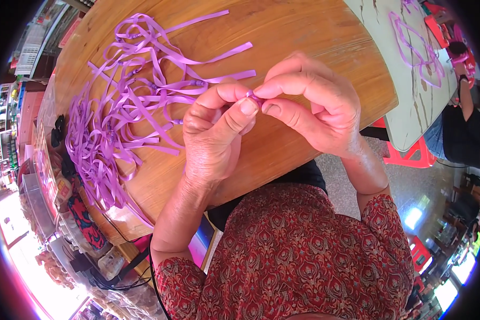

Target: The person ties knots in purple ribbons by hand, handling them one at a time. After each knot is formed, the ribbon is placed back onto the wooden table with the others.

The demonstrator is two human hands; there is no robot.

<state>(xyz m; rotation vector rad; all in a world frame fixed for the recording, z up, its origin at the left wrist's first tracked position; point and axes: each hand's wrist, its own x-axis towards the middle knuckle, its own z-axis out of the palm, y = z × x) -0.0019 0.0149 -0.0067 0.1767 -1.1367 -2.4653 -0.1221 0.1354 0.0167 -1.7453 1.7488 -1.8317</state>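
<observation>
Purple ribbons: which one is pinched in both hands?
The ribbon between left hand and right hand; the other ribbons lie loose on the table.

We see few of these, all at the left rim. A white printed sheet [31, 48] like a calendar hangs top left, a red-edged card [69, 32] beside it. Small colourful packets [5, 98] line shelves at the left edge. Clear plastic bags [112, 261] lie lower left. We spot no screens.
</observation>
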